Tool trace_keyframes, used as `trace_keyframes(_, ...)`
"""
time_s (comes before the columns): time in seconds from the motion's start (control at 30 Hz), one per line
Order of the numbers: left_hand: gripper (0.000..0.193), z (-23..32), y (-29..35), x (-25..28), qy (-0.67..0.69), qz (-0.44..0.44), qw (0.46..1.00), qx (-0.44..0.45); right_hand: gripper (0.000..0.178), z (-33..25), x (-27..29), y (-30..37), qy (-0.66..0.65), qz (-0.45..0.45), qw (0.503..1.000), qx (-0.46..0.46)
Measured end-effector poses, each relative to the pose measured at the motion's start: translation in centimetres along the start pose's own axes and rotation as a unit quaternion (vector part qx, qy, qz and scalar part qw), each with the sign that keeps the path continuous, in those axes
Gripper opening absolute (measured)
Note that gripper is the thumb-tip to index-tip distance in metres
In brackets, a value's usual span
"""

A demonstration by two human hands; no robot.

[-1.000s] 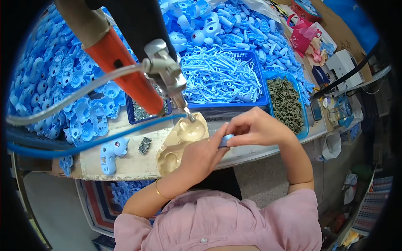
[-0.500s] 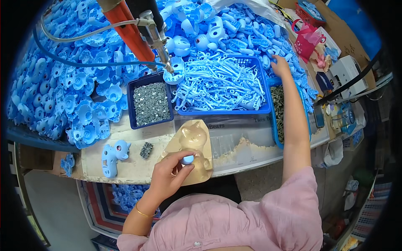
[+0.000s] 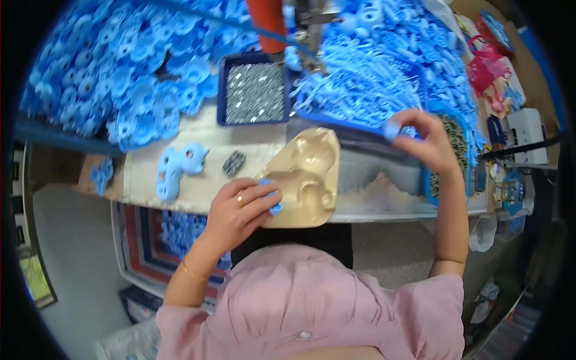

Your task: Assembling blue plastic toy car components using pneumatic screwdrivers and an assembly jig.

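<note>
At the left edge of a tan moulded holder point(image 3: 318, 198) with animal-shaped hollows, my left hand point(image 3: 234, 210) is closed around a small blue plastic part point(image 3: 275, 209). Its fingers cover most of that part. My right hand point(image 3: 429, 141) is in the air over the front edge of the blue basket, pinching a small light-blue plastic piece point(image 3: 392, 130) between thumb and fingers. Motion blurs this piece. To the left of the holder lie a blue toy animal body half point(image 3: 174, 168) and a small pile of dark metal bits point(image 3: 233, 162).
A dark blue tray point(image 3: 255, 93) of small metal pieces stands beside a blue basket point(image 3: 345, 123) of thin blue rods. A blue tray point(image 3: 450, 138) of greenish-brown bits is at the right. Blue shells point(image 3: 144, 96) heap at the left. An orange-handled tool point(image 3: 267, 27) hangs above.
My right hand has come back left and nearer from the far heap of blue parts with a light-blue piece. My left hand has turned over its part at the holder's edge. The view has shifted.
</note>
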State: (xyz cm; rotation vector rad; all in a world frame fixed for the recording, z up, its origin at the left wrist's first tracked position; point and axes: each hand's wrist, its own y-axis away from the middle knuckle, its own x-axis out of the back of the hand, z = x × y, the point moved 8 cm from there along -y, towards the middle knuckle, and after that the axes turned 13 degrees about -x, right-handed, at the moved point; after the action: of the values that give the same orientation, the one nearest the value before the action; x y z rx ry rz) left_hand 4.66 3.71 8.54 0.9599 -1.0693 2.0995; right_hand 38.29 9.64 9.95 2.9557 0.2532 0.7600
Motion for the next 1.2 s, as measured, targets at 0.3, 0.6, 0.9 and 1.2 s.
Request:
trace_keyframes(0.3,0.041,0.0,2.9,-1.8,-0.021,-0.086,0.995,-0.045,0.017,-5.0,-19.2,3.8,0.323,-0.194,0.892,0.248)
trace_keyframes(0.6,0.041,-0.6,5.2,-0.3,-0.053,0.018,0.998,-0.011,0.016,-7.5,-18.2,3.8,0.233,-0.161,0.938,0.202)
trace_keyframes(0.9,0.064,-12.1,18.4,7.6,-0.216,0.161,0.907,0.325,0.017,-7.8,-17.9,2.7,0.177,-0.127,0.966,0.136)
trace_keyframes(1.2,0.046,-6.2,9.0,1.1,0.499,0.267,0.755,0.33,0.035,-14.9,-21.2,4.0,0.195,0.021,0.927,0.32)
